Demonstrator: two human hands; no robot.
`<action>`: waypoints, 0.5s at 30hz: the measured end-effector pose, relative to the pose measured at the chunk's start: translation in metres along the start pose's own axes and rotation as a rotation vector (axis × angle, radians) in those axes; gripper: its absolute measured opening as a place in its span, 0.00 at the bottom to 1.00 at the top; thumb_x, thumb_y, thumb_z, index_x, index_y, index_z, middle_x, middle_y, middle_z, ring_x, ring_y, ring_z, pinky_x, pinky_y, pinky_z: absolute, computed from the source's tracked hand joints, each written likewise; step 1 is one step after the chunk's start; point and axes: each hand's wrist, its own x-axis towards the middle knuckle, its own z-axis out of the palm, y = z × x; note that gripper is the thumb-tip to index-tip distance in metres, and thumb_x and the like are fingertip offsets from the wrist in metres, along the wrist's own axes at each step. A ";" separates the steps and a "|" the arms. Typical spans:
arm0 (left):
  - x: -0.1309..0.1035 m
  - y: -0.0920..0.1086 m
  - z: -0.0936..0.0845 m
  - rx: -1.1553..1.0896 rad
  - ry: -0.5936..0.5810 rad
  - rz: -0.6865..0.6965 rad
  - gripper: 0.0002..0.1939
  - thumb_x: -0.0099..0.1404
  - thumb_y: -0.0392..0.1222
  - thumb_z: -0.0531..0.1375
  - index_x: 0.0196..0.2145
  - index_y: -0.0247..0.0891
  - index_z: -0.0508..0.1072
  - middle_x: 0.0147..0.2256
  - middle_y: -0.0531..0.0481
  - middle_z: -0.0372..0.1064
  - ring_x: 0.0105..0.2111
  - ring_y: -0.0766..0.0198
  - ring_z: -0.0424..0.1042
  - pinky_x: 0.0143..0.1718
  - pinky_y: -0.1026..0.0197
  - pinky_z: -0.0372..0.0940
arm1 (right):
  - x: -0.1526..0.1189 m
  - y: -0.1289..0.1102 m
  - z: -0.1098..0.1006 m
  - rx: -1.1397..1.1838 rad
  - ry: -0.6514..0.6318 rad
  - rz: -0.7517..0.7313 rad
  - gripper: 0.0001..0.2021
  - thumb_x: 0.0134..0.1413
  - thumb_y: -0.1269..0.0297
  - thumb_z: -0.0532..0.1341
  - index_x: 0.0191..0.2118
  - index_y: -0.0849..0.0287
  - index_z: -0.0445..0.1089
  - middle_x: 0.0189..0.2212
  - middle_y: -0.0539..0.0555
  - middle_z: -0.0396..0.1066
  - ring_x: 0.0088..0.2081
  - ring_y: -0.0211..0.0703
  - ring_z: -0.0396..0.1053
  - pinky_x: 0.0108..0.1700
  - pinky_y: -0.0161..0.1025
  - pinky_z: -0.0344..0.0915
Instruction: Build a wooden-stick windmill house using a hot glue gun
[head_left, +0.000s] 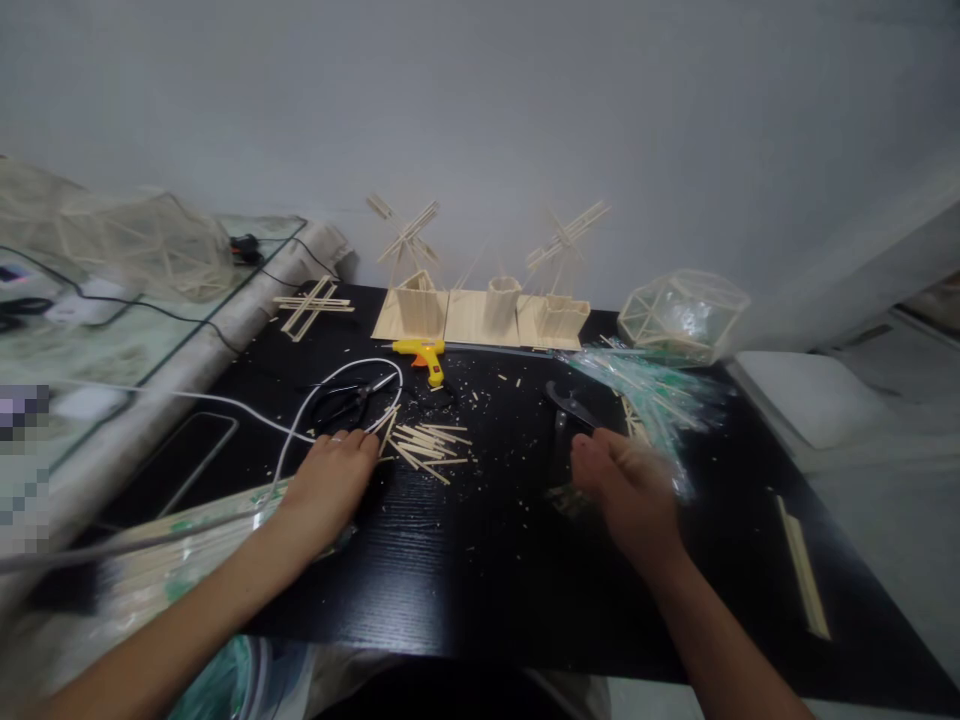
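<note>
My right hand is closed around dark pruning shears, whose curved tip points away from me; part of the tool is blurred. On the left, my left hand is low over the black table, its fingers curled downward. Whatever lies under those fingers is hidden. Just beyond it are black-handled scissors and a looped white cable. Between my hands, short wooden sticks lie in a loose pile, with small offcuts scattered around. A yellow glue gun rests behind the pile.
Three wooden bases carry stick-built walls at the back, with crossed stick blades standing above. Another stick cross lies left. Plastic-wrapped sticks and a faceted stick frame sit right. More bundled sticks lie by my left forearm.
</note>
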 end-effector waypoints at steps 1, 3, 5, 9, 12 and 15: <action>0.003 0.004 -0.001 -0.011 -0.007 0.037 0.14 0.70 0.27 0.51 0.38 0.38 0.75 0.39 0.38 0.76 0.41 0.44 0.75 0.44 0.47 0.65 | 0.001 -0.001 0.000 -0.028 0.017 -0.036 0.30 0.64 0.44 0.65 0.19 0.54 0.55 0.18 0.46 0.52 0.22 0.35 0.47 0.24 0.39 0.43; 0.010 0.015 -0.001 -0.057 -0.003 0.098 0.13 0.72 0.29 0.52 0.38 0.38 0.75 0.39 0.40 0.76 0.41 0.47 0.75 0.45 0.48 0.66 | 0.004 -0.003 0.003 -0.058 0.023 -0.092 0.30 0.64 0.44 0.64 0.19 0.54 0.54 0.17 0.45 0.52 0.21 0.34 0.48 0.24 0.39 0.45; 0.017 0.026 -0.001 -0.115 0.017 0.137 0.11 0.74 0.32 0.53 0.38 0.38 0.75 0.38 0.42 0.75 0.40 0.48 0.75 0.46 0.48 0.67 | 0.006 -0.006 0.006 -0.064 0.003 -0.116 0.30 0.65 0.46 0.64 0.19 0.55 0.54 0.17 0.45 0.52 0.21 0.34 0.49 0.23 0.38 0.46; 0.028 0.035 0.001 -0.193 0.068 0.176 0.07 0.75 0.37 0.57 0.38 0.37 0.74 0.39 0.43 0.74 0.41 0.50 0.74 0.46 0.49 0.68 | 0.008 -0.009 0.009 -0.105 -0.039 -0.173 0.29 0.66 0.48 0.64 0.18 0.55 0.54 0.16 0.44 0.51 0.19 0.33 0.48 0.23 0.38 0.47; 0.031 0.028 0.001 -0.211 0.119 0.172 0.04 0.71 0.37 0.63 0.44 0.36 0.74 0.44 0.41 0.73 0.45 0.49 0.72 0.47 0.49 0.69 | 0.008 -0.007 0.007 -0.097 -0.052 -0.173 0.29 0.67 0.49 0.63 0.18 0.55 0.53 0.16 0.44 0.51 0.19 0.32 0.48 0.23 0.38 0.48; 0.034 0.019 0.002 -0.181 0.133 0.165 0.13 0.69 0.39 0.66 0.50 0.36 0.74 0.48 0.40 0.73 0.47 0.46 0.71 0.49 0.46 0.69 | 0.009 -0.004 0.004 -0.060 -0.050 -0.141 0.28 0.67 0.50 0.63 0.19 0.55 0.53 0.16 0.44 0.51 0.20 0.32 0.48 0.24 0.37 0.48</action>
